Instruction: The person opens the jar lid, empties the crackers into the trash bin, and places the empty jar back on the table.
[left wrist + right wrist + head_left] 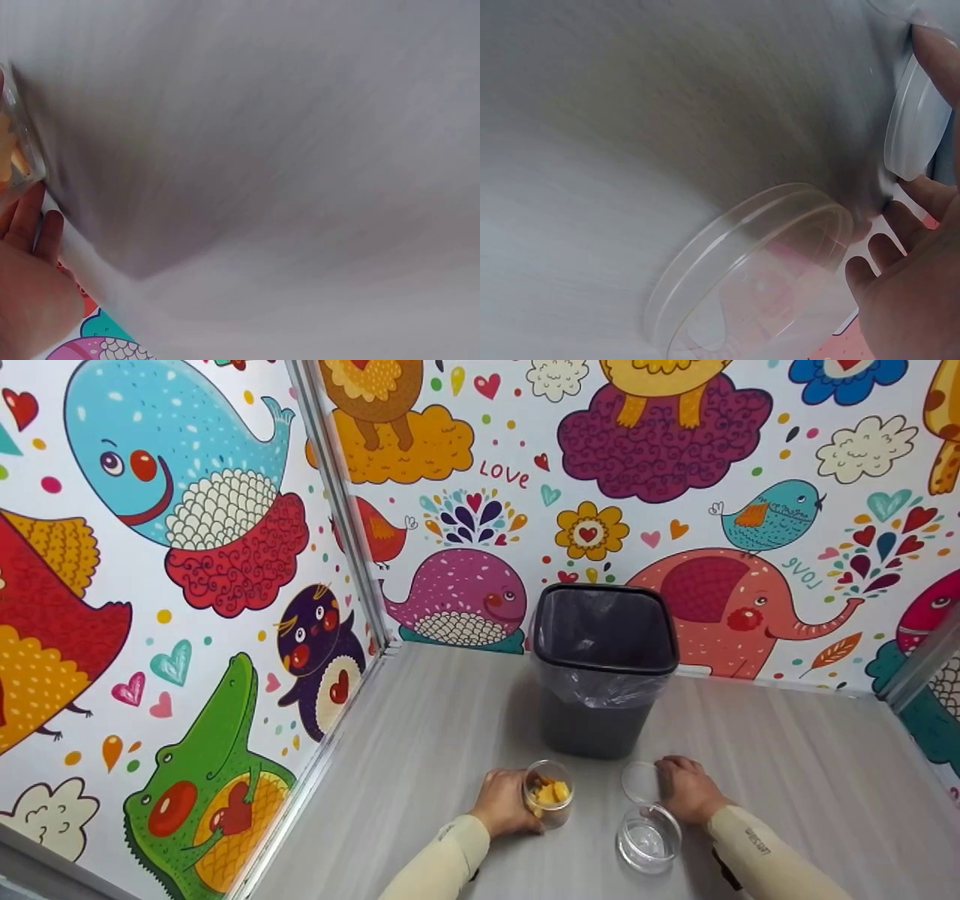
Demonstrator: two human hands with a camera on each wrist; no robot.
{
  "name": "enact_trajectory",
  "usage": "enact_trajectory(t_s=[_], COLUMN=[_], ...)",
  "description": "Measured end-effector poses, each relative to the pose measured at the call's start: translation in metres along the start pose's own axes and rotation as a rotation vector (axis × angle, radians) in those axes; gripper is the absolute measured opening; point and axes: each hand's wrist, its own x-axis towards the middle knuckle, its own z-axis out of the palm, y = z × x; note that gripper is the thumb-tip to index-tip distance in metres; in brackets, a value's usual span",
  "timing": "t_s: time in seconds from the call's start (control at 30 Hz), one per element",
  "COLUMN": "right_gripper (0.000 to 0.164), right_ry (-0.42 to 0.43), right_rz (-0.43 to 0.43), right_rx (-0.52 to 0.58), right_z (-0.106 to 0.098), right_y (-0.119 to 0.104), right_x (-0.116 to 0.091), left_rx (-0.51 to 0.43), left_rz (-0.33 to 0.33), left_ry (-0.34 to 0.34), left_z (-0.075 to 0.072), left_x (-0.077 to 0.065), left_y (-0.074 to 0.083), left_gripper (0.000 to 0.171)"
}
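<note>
My left hand [510,802] grips the side of a clear jar [556,814] holding yellow-orange chunks [550,791]. In the left wrist view, only part of that jar [34,154] shows, at the left edge beside the fingers. With thumb and fingers, my right hand [690,790] pinches a clear round lid [640,783]; the lid [915,120] sits between them in the right wrist view. Just in front of it, a clear, empty-looking container [649,840] stands on the table. Lower in the right wrist view is another clear round rim [705,259], apart from the grip.
A dark bin [596,720] lined with a clear bag stands behind the two containers, close to the back wall. The grey wood-grain table [405,735] is bounded by a cartoon-printed left panel [225,630] and a printed back wall [480,510].
</note>
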Motion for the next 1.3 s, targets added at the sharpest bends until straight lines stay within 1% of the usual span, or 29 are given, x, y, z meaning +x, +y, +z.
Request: enact_trajectory(t_s=[0.2,0.37,0.47,0.57,0.67,0.7,0.77,0.83,0.93,1.0,1.1,1.17,1.3], right_gripper=[0.092,0.087,0.087,0.089,0.089,0.090,0.092,0.098,0.106,0.111,0.113,0.113,0.114], right_ry=[0.008,0.003,-0.015,-0.015,0.018,0.039,0.066,0.086,0.095,0.113,0.171,0.201,0.206], right_rz=[-0.005,0.005,0.027,0.016,-0.006,-0.006,0.030,0.080,0.162,0.194,0.198,0.189,0.174], right_rx=[-0.017,-0.007,0.015,0.019,0.030,0.044,0.095,0.157,0.259,0.322,0.396,0.419,0.424], right_z=[-0.001,-0.007,-0.014,-0.025,-0.040,-0.045,-0.056,-0.068,-0.086,-0.097,-0.110,-0.118,-0.132], right_y=[0.001,0.000,0.000,0.001,0.001,0.001,-0.002,-0.008,-0.020,-0.029,-0.043,-0.051,-0.065], right_x=[-0.001,-0.001,-0.001,0.001,0.006,0.008,0.014,0.022,0.034,0.044,0.058,0.067,0.081], left_rx=[-0.015,-0.013,-0.015,-0.011,0.000,0.002,0.006,0.004,-0.001,-0.008,-0.011,-0.014,-0.014], left_rz=[-0.006,-0.018,-0.022,-0.030,-0.038,-0.040,-0.039,-0.034,-0.031,-0.034,-0.035,-0.031,-0.018], left_ry=[-0.023,-0.026,-0.030,-0.042,-0.049,-0.051,-0.048,-0.044,-0.043,-0.044,-0.045,-0.042,-0.033], left_z=[0.000,0.000,0.001,0.001,0.001,0.001,0.000,0.000,-0.002,-0.002,-0.003,-0.003,-0.003], left_x=[0.001,0.002,0.002,0.002,0.001,0.001,0.001,0.000,0.000,0.001,0.001,0.001,0.000], left_y=[0.001,0.001,0.000,0.000,-0.001,-0.001,-0.001,-0.001,0.000,0.001,0.001,0.001,0.001], left_gripper=[0.069,0.070,0.070,0.071,0.073,0.073,0.073,0.073,0.073,0.072,0.071,0.071,0.070])
